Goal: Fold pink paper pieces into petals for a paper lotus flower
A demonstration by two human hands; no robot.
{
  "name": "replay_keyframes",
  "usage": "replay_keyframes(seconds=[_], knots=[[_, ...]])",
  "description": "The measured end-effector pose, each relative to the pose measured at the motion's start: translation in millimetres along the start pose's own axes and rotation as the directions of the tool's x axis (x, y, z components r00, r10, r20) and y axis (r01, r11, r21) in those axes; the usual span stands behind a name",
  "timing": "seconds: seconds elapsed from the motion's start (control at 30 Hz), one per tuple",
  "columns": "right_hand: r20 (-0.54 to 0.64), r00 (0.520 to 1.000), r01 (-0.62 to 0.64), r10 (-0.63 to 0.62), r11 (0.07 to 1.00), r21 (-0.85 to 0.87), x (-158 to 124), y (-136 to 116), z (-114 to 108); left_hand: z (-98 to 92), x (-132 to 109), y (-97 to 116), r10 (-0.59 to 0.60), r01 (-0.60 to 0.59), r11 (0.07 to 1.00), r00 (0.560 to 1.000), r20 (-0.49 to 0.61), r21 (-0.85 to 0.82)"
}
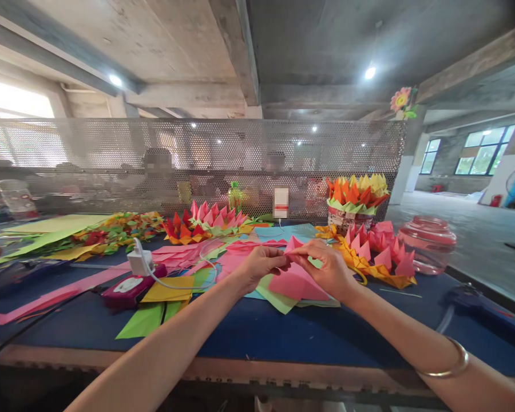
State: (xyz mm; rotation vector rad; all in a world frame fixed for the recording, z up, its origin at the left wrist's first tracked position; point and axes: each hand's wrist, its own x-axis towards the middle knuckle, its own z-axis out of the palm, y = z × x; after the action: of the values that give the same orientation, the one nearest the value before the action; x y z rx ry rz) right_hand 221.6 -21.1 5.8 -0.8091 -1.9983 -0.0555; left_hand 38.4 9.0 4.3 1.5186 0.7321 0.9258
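Between my two hands a small pink paper petal (293, 245) is pinched, its folded tip pointing up. My left hand (264, 264) grips its lower left side with thumb and fingers. From the other side my right hand (326, 266) closes on it, fingertips almost meeting those of the left. Under the hands lies a loose stack of pink paper sheets (298, 286), with a light green sheet (278, 294) poking out. Just right of my right hand sit pink and orange folded paper petals (381, 257).
A maroon power strip (129, 293) with a white charger (139, 260) and cable stands left. Glue guns (484, 312) lie at the right and far left. A pink-tinted jar (429, 243), a layered paper flower basket (356, 203) and a perforated metal screen (223, 160) stand behind.
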Motion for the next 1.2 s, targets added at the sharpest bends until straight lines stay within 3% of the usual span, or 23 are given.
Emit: replay_keyframes(seconds=[0.7,1.2], knots=[[0.077,0.99,0.123,-0.114,0.984,-0.13,0.2,3.8,-3.5,0.2,0.9,0.6,-0.081,0.079,0.99,0.997,-0.015,-0.113],[0.125,0.983,0.162,-0.137,0.963,-0.216,-0.2,2.5,-6.0,0.1,0.4,-2.6,-0.036,0.036,0.99,0.999,0.0,-0.138]])
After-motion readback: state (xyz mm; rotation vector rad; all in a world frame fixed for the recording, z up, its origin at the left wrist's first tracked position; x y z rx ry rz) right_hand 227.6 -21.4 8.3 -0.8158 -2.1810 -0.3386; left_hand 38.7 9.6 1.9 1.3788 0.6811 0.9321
